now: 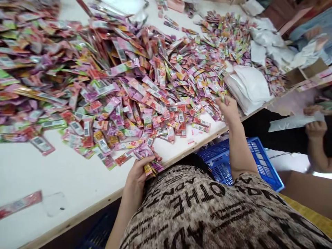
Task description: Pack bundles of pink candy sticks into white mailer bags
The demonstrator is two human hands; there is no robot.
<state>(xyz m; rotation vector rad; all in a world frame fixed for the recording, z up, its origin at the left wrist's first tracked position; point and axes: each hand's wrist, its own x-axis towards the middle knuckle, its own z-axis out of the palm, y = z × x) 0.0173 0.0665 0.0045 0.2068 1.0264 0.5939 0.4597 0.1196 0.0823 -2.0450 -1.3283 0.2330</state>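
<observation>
My left hand is at the table's front edge, its fingers wrapped round a small bunch of shiny sachets in purple, pink and yellow. Farther right, my right hand reaches over the table beside the white plastic bags. Its fingers are drawn together at the edge of the sachet pile; what is between them, if anything, I cannot make out. The pile is a wide heap of slim, colourful sachets, many showing barcodes. Some loose sachets lie in front of it.
A stack of white plastic bags rests near the table edge. Below stands a blue plastic crate. One sachet lies apart at lower left. At right, another person's hand holds a white bag. An open cardboard box is nearby.
</observation>
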